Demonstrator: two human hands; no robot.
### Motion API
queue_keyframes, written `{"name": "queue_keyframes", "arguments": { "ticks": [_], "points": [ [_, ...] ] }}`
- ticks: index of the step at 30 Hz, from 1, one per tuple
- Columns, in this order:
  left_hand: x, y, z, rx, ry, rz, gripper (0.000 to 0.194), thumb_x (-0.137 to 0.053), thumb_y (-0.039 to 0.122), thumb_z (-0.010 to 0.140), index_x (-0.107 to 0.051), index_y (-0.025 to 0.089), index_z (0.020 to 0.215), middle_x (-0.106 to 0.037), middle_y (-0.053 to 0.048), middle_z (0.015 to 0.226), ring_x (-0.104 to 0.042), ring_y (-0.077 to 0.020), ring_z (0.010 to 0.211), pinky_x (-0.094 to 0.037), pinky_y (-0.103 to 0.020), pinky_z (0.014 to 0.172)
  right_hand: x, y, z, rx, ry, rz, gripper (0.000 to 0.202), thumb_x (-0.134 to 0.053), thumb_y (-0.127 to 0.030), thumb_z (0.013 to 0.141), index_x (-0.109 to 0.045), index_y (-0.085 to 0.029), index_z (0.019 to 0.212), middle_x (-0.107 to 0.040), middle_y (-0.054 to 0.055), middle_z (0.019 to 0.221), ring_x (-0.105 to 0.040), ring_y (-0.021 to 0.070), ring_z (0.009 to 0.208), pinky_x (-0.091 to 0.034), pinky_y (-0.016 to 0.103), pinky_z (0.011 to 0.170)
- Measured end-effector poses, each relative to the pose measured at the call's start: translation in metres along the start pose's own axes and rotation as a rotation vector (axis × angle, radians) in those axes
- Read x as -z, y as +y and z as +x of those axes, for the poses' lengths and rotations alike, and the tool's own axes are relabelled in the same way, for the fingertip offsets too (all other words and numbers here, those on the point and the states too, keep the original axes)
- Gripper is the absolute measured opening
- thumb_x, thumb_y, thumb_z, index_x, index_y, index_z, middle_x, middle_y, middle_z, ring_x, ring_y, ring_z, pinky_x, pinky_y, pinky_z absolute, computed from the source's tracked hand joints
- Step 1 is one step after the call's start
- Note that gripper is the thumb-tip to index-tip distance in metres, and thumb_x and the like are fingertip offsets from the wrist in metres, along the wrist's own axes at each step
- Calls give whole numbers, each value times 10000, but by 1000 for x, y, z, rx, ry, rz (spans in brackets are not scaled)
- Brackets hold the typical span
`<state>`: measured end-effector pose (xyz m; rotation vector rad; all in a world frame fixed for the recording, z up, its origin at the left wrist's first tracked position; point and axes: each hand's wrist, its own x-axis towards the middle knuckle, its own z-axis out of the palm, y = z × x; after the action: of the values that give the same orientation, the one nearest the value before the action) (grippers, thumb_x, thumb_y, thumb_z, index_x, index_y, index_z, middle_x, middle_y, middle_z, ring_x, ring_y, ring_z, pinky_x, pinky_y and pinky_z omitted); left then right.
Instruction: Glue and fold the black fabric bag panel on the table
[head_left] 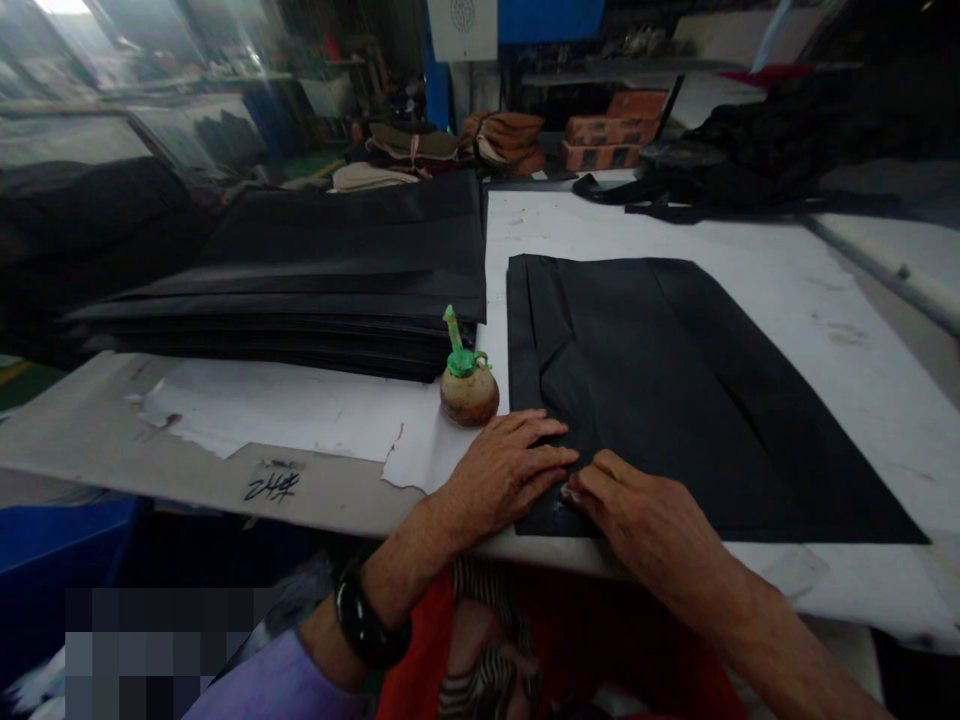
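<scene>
A black sheet, fabric or leather-like, lies on the white table top in front of me, its left part creased. My left hand rests on its lower left edge with the fingers stretched out. Close beside it, my right hand is closed in a pinch on a small whitish wad, pressed to the sheet near its lower left corner. Small wet-looking specks show there. Just beyond my left hand stands a squat round bottle with a green spout and brownish contents.
A thick stack of black sheets lies at the left. Bundled cloth and orange boxes stand behind the table. Dark material with straps is heaped at the back right. The cardboard edge bears handwriting; a blue bin stands below.
</scene>
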<state>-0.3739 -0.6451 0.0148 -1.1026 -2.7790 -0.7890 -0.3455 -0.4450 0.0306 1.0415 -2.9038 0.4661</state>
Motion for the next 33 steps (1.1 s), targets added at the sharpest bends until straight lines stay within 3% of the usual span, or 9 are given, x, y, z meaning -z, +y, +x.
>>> {"name": "queue_keyframes", "arguments": {
  "ticks": [6,9,12,15,18,23,27,30,33],
  "points": [
    [-1,0,0,11,21,-9,233,-501,302,903,-611,279,1106,-555,-7,1261,-416,-182,1239,-366,-375,1025,11,16,-36,16,-62,83,358,-278,-242,968,-574,-228,768,-545,2,677,-544,119,533,-425,230,494],
    [0,0,0,4,22,-10,234,-506,300,901,-610,280,1109,-554,-9,1263,-421,-184,1235,-364,-378,1026,13,11,-27,-25,6,206,299,-317,-257,970,-594,-232,861,-579,13,764,-587,111,638,-460,213,580],
    [0,0,0,3,19,-5,244,-488,307,909,-603,278,1122,-549,-13,1268,-412,-185,1242,-361,-383,1027,7,7,-16,-33,38,113,345,-294,-264,972,-608,-203,844,-585,42,769,-591,142,679,-455,242,576],
    [1,0,0,1,9,-9,241,-488,310,909,-606,276,1117,-552,-15,1261,-410,-184,1243,-362,-381,1028,8,13,-31,-41,-42,61,365,-294,-259,963,-606,-212,780,-562,23,696,-572,142,580,-430,249,508],
    [1,0,1,4,9,1,236,-493,296,907,-605,286,1114,-547,-12,1267,-415,-185,1242,-362,-396,1029,19,23,-56,-102,-113,192,277,-384,-252,937,-600,-243,763,-560,-11,671,-571,118,543,-432,226,496],
    [1,1,1,7,12,26,243,-491,277,905,-606,281,1120,-551,-25,1267,-416,-203,1243,-390,-415,1000,15,18,-42,-186,81,297,214,-403,-245,937,-613,-228,898,-608,27,811,-610,139,732,-477,246,662],
    [1,1,1,14,9,39,243,-491,287,906,-607,287,1119,-552,-20,1271,-418,-203,1242,-394,-411,994,13,10,-32,-161,-114,265,216,-435,-177,895,-620,-208,789,-567,11,742,-572,138,637,-437,257,597],
    [3,2,1,19,4,46,242,-495,275,903,-611,288,1115,-554,-17,1268,-425,-200,1237,-389,-412,1006,26,13,-47,-203,-263,511,206,-500,-178,864,-618,-211,698,-555,-17,689,-548,119,626,-397,232,579],
    [5,5,1,19,-3,68,261,-467,253,913,-597,292,1136,-555,-18,1268,-436,-199,1229,-399,-417,1004,33,22,-63,-423,-162,857,242,-496,-348,894,-636,-196,767,-546,-16,703,-518,99,594,-381,208,527]
  ]
}}
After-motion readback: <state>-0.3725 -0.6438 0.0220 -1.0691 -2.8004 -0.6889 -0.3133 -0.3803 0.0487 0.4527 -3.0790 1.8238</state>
